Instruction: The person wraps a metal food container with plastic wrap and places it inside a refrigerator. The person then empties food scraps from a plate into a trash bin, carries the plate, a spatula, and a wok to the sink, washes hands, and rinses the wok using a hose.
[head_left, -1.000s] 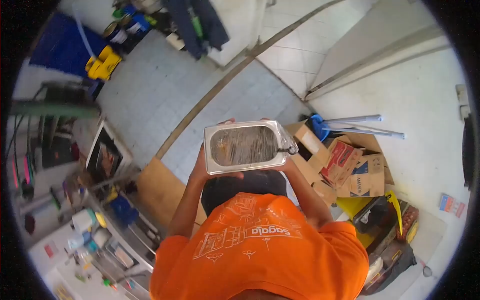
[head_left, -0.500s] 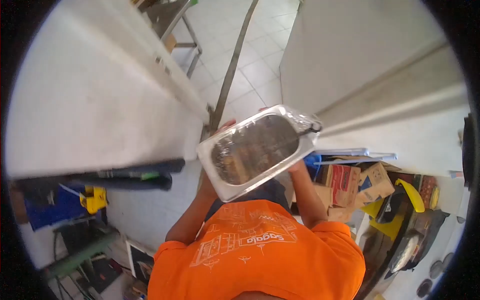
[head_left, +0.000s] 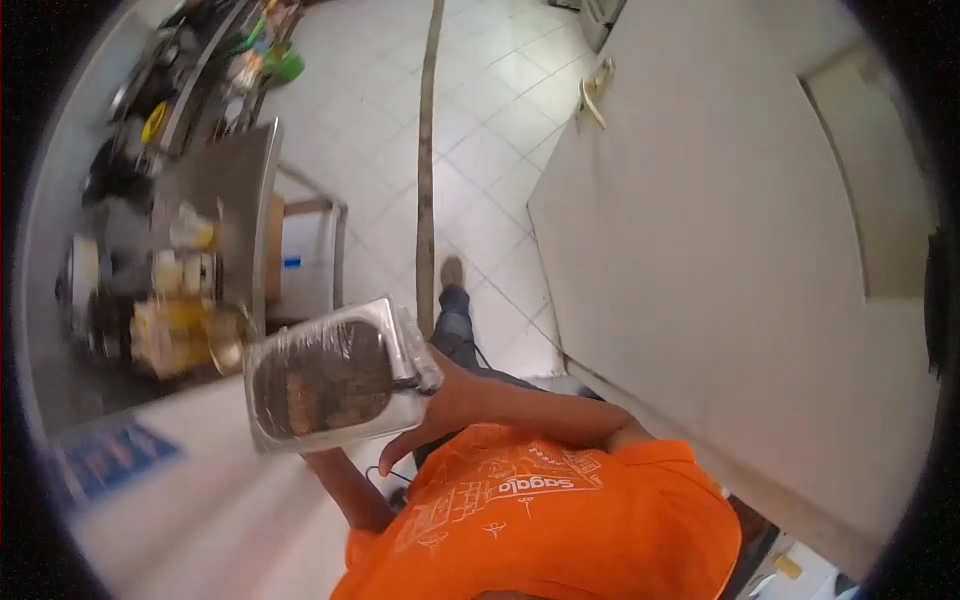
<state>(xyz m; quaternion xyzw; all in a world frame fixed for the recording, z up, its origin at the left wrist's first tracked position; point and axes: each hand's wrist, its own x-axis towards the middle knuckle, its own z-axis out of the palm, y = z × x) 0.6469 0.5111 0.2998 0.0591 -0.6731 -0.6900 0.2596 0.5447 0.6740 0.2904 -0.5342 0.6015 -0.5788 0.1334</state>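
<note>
A rectangular metal container (head_left: 325,382) is held over the left-centre, tilted, with clear plastic film stretched across its top. Brown contents show through the film, and a dark handle pokes out at its right end. My right hand (head_left: 445,405) grips that right end, its thumb and fingers spread around the corner. Beneath the container's lower edge, my left hand (head_left: 322,460) supports it; only the wrist shows, and its fingers are hidden under the metal.
A metal table (head_left: 240,185) with jars and packets on it stands at the left. A white door (head_left: 700,200) with a handle (head_left: 593,95) is at the right. Tiled floor (head_left: 490,140) runs ahead, where my foot (head_left: 452,272) shows. A blue-marked white surface (head_left: 210,490) is at lower left.
The view has passed from the room with cardboard boxes to a doorway with tiled floor and a metal table. The container has moved left in view, and my right hand has moved left with it.
</note>
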